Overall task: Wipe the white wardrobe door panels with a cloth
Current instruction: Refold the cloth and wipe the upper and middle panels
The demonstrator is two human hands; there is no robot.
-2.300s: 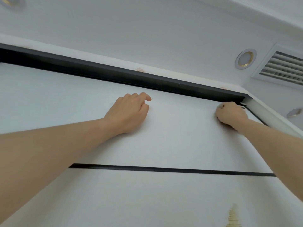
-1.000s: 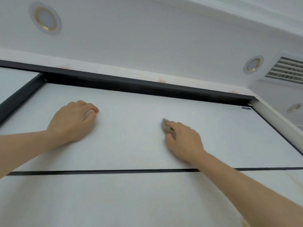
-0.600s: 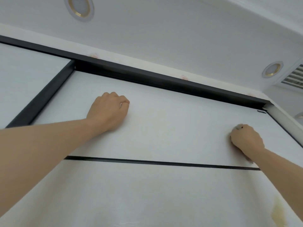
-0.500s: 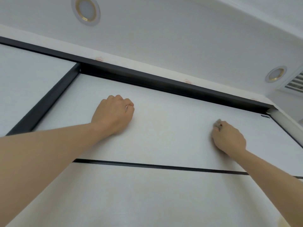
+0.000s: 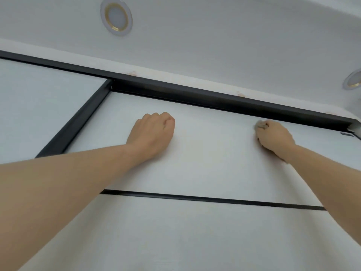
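Head view: the right hand point(image 5: 273, 136) now sits at the upper right of the frame, just under the black top rail point(image 5: 214, 96), fingers bunched around a small grey cloth point(image 5: 261, 125) pressed to the upper door panel point(image 5: 211, 153). Half a second ago it was lower and further from the rail, and a moment before that out by the right edge, so the cloth has been sweeping back and forth across this panel and has climbed to its top strip. I judge the upper panel to be mid-wipe, with the band beside the rail now being covered. The left hand point(image 5: 154, 132) is curled into a loose fist, holding nothing that can be seen, knuckles resting on the same panel near the frame's centre. It has barely shifted and seems to brace the door.

Counted: two hands, one cloth. Three white panels show: the upper one being wiped, the lower panel point(image 5: 185, 235) beneath a thin black dividing strip point(image 5: 195, 197), and a neighbouring panel point(image 5: 39, 106) at the left beyond a black vertical frame bar point(image 5: 78, 118). Two round ceiling lights are visible, one point(image 5: 116, 16) at top centre and one point(image 5: 353, 81) cut by the right edge. The lower panel awaits the cloth, by my reading.
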